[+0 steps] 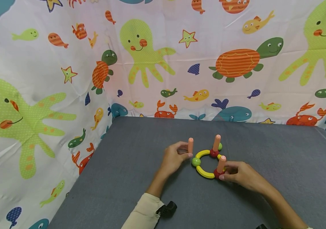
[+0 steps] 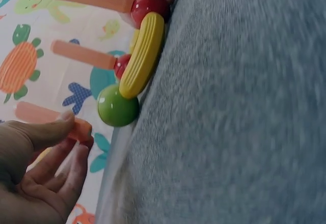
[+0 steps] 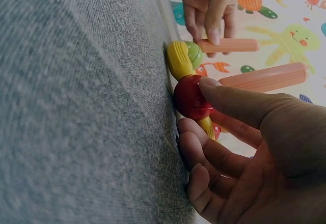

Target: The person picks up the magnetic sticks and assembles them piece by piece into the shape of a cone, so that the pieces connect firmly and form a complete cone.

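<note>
My left hand (image 1: 173,157) pinches a peach-coloured stick (image 1: 190,145) between thumb and fingers and holds it upright, just left of a toy ring. The ring joins yellow curved pieces (image 1: 205,173) with red and green balls, and lies on the grey surface. At its near right, my right hand (image 1: 243,175) grips a red ball (image 3: 192,98), thumb on top and fingers below. A peach stick (image 1: 221,163) rises from that ball, and another stick (image 1: 216,143) stands in the far red ball (image 1: 214,153). A green ball (image 2: 118,105) forms the ring's left side.
The grey cloth-covered table (image 1: 117,178) spreads out around the ring. A second green ball (image 1: 220,146) shows partly behind the far stick. Behind and to the left hangs a white curtain (image 1: 163,44) printed with sea animals.
</note>
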Demonstrator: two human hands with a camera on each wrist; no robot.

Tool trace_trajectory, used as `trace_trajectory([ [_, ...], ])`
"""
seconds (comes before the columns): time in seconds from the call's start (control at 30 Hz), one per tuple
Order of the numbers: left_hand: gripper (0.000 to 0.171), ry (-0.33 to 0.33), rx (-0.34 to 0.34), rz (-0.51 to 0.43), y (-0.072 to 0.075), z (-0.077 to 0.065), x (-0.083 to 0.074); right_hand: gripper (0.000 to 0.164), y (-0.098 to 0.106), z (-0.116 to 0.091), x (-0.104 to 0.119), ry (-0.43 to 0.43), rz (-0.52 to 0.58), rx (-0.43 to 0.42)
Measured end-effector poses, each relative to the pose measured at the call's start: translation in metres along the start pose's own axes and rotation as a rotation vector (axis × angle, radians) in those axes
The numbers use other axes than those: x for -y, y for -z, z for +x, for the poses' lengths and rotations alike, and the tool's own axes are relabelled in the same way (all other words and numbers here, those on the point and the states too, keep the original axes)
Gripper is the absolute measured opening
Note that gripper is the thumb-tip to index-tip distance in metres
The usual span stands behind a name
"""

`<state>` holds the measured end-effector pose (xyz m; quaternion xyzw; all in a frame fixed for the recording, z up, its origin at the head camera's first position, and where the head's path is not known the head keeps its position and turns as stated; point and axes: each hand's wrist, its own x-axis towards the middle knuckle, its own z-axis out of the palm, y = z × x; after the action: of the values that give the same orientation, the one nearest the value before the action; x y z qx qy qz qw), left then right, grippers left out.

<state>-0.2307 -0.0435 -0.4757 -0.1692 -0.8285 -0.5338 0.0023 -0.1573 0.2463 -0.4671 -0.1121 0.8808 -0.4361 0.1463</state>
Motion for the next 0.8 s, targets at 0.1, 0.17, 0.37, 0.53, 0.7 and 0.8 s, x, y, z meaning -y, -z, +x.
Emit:
trace_trajectory([
  [0.1,0.038,-0.015,0.015,-0.015,-0.003,-0.002,-0.005,0.024,0.0,0.0,0.001,0.001,0.003,-0.005],
  [0.17,0.035,-0.03,0.025,-0.016,-0.004,-0.003,-0.009,0.025,0.0,-0.001,0.001,0.007,0.006,-0.009],
  [0.37,0.032,-0.052,0.049,-0.003,-0.009,-0.004,-0.016,0.027,-0.001,0.0,0.002,0.015,0.006,-0.013],
  [0.53,0.031,-0.056,0.069,0.029,-0.013,-0.005,-0.015,0.027,-0.001,0.0,0.002,0.021,0.002,-0.012],
  [0.7,0.032,-0.046,0.069,0.04,-0.015,-0.006,-0.012,0.027,-0.002,0.0,0.001,0.019,0.002,-0.007],
  [0.8,0.032,-0.037,0.072,0.03,-0.016,-0.006,-0.011,0.029,-0.002,0.0,0.0,0.019,0.004,0.0],
])
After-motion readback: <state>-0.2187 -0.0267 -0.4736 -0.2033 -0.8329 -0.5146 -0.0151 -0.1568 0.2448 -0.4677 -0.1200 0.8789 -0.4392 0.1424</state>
